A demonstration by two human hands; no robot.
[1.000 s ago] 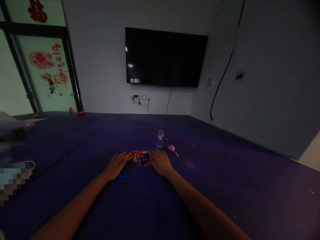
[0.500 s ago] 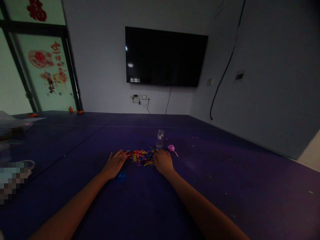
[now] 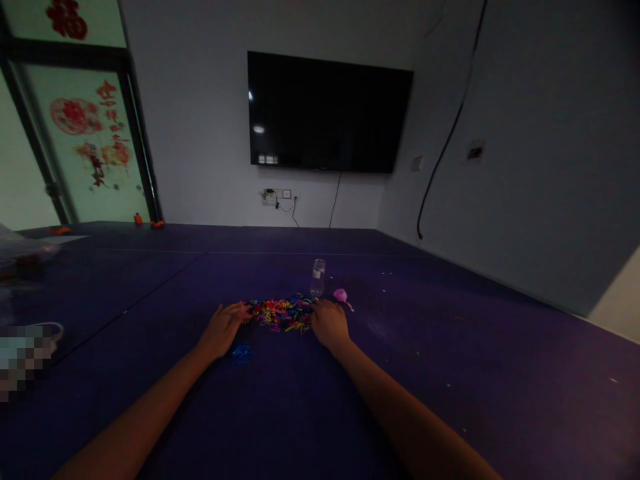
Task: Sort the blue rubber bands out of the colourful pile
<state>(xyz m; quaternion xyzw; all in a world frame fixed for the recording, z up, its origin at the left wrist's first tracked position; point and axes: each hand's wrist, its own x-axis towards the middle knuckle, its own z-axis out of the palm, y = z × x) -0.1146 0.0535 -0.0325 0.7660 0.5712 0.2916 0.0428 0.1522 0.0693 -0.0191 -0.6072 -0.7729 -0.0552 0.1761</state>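
A loose heap of colourful small rubber bands [image 3: 280, 313] lies on the purple surface between my hands. My left hand [image 3: 223, 328] is open at the heap's left end, its fingers stretched towards the bands and touching the edge. At the right end rests my right hand [image 3: 330, 324], palm down with fingers extended against the bands; their tips are partly hidden. A small separate clump of blue bands [image 3: 242, 353] sits just right of my left wrist. Behind my right hand stands a clear bottle [image 3: 318, 279], upright, with a pink scoop-like piece [image 3: 341, 295] beside it.
White specks are scattered over the purple surface [image 3: 430, 320] on the right. At the left edge are a clear plastic bag [image 3: 23, 257] and a pale object with a white loop [image 3: 25, 343], partly blurred. A television [image 3: 330, 113] hangs on the far wall.
My left hand has shifted slightly left, uncovering more of the heap's left end and the blue clump. My right hand stays at the right end. The view has turned a little.
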